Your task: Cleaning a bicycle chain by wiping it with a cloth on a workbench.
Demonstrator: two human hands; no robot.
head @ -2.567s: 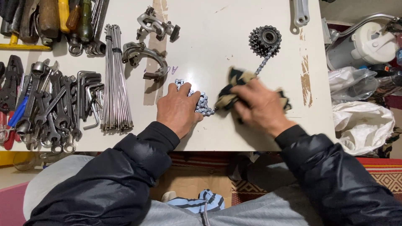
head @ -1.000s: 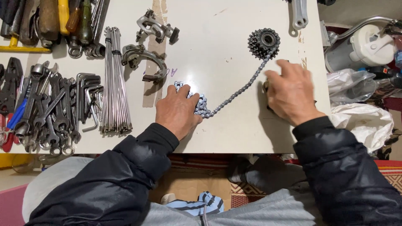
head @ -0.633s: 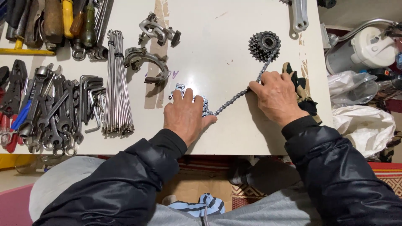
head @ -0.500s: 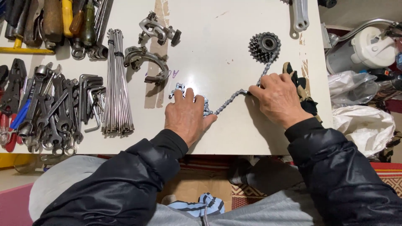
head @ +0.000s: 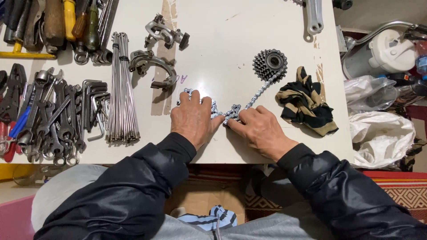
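Note:
A silver bicycle chain (head: 260, 92) lies on the white table (head: 213, 44), running from a sprocket cluster (head: 269, 64) down to my hands. My left hand (head: 193, 119) lies flat on the chain's left portion, fingers spread, with loops showing above the fingertips. My right hand (head: 259, 131) pinches a bunched section of chain at the middle, close to my left thumb. A black and tan striped rag (head: 306, 102) lies crumpled to the right, free of both hands.
A bundle of spokes (head: 120, 89), brake calipers (head: 151, 66), hex keys and wrenches (head: 58, 115) fill the left side. Screwdrivers (head: 66, 20) line the far left. A crank arm (head: 313, 15) lies at the back. Plastic bags (head: 382, 138) sit off the right edge.
My right hand let go of the rag, left it beside the sprockets, and slid left along the chain to meet my left hand. The chain has bunched up in the middle.

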